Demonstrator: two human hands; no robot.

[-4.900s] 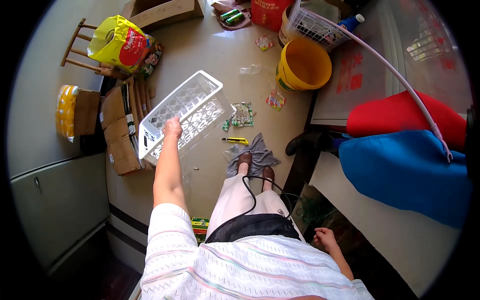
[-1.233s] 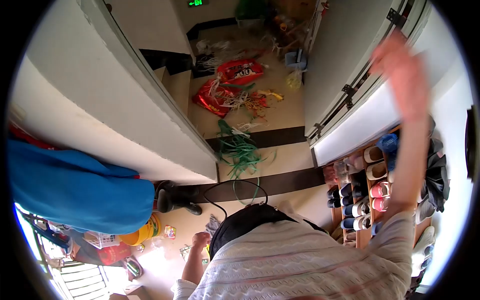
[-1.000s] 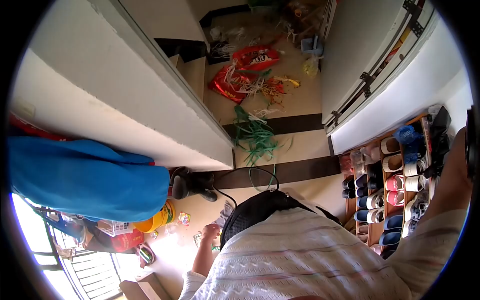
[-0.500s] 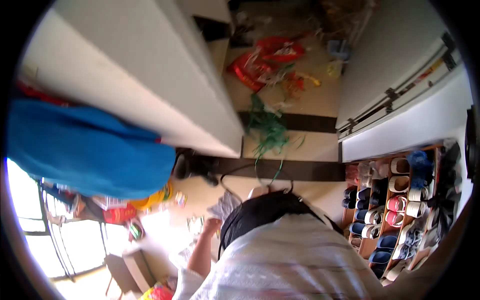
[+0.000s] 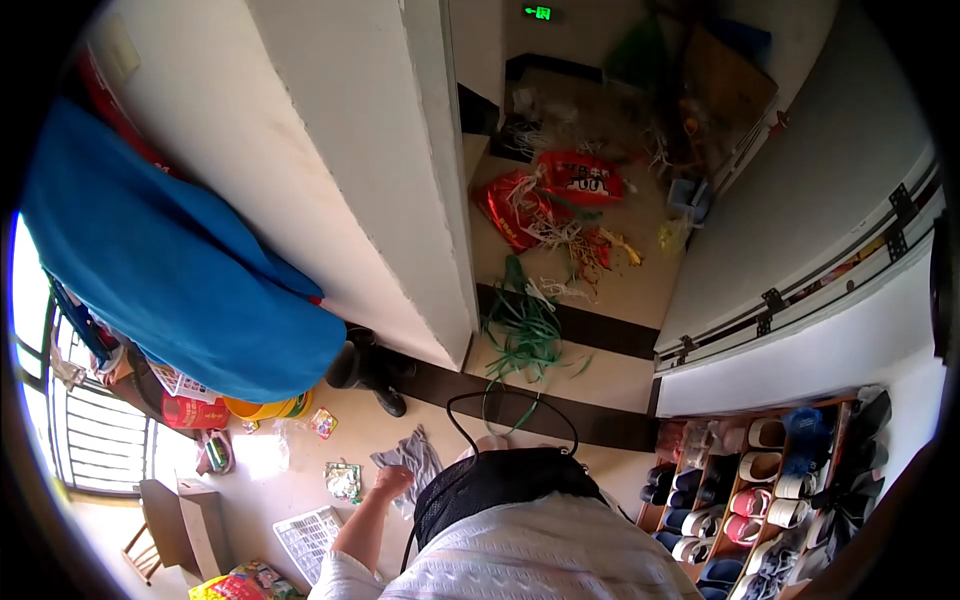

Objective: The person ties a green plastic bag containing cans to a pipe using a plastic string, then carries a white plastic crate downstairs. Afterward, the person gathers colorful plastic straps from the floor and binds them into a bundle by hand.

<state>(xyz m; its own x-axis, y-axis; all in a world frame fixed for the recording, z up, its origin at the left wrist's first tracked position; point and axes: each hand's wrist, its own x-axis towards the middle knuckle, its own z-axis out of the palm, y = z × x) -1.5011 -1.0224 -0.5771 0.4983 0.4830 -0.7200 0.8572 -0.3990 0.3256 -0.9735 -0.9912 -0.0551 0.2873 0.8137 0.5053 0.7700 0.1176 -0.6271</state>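
Observation:
At the lower middle, my left hand (image 5: 394,482) hangs beside my body with its fingers curled on a crumpled grey cloth (image 5: 420,456). The cloth droops over the light floor tiles. My right hand is out of sight. A black mesh item with a thin looped cord (image 5: 500,480) covers the front of my light knitted top (image 5: 530,540). Ahead of my feet, a tangle of long green strips (image 5: 525,325) lies across the doorway. Past it are a red plastic bag (image 5: 585,185) and pale, root-like scraps (image 5: 565,235).
A shoe rack (image 5: 745,480) full of shoes stands at right, below an open door (image 5: 800,210). On the left are a wall corner (image 5: 370,200), a blue cloth cover (image 5: 180,270) and black boots (image 5: 370,375). A white grid tray (image 5: 305,540) and wrappers (image 5: 343,481) lie on the floor.
The view has tilted up and steadied, showing more of the dim area past the doorway. My left hand and the grey cloth appear lower and further left.

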